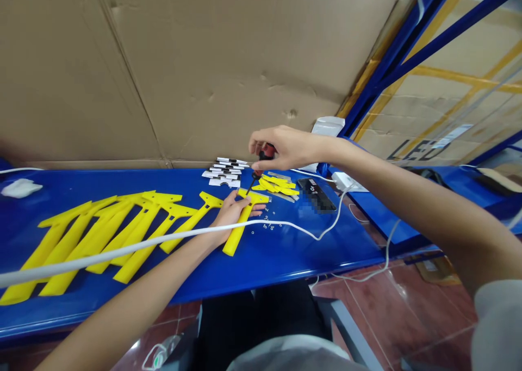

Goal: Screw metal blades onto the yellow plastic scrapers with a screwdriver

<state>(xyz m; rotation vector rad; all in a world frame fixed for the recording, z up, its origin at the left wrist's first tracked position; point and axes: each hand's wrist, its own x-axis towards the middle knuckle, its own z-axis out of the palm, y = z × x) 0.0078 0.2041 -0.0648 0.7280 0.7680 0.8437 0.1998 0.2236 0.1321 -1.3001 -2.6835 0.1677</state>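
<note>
My right hand (281, 145) grips a screwdriver (267, 153) with a red and black handle. Its shaft points down at the head of a yellow T-shaped scraper handle (240, 227). Whether the tip sits in a screw is too small to tell. Around that handle, just below its head, my left hand (230, 213) is closed, steadying it on the blue table (293, 257). Several similar yellow scraper handles (138, 224) lie in an overlapping row to the left. Small yellow plates (277, 185) are piled behind the held one, and tiny screws or nuts (267, 224) lie scattered to its right.
A white cable (142, 247) crosses in front of my left forearm toward a white power strip (346, 180). A dark phone (316, 196) lies at right. Stacked white and black packets (226, 171) stand by the cardboard (204, 61) behind. A blue metal frame (383, 82) rises at right.
</note>
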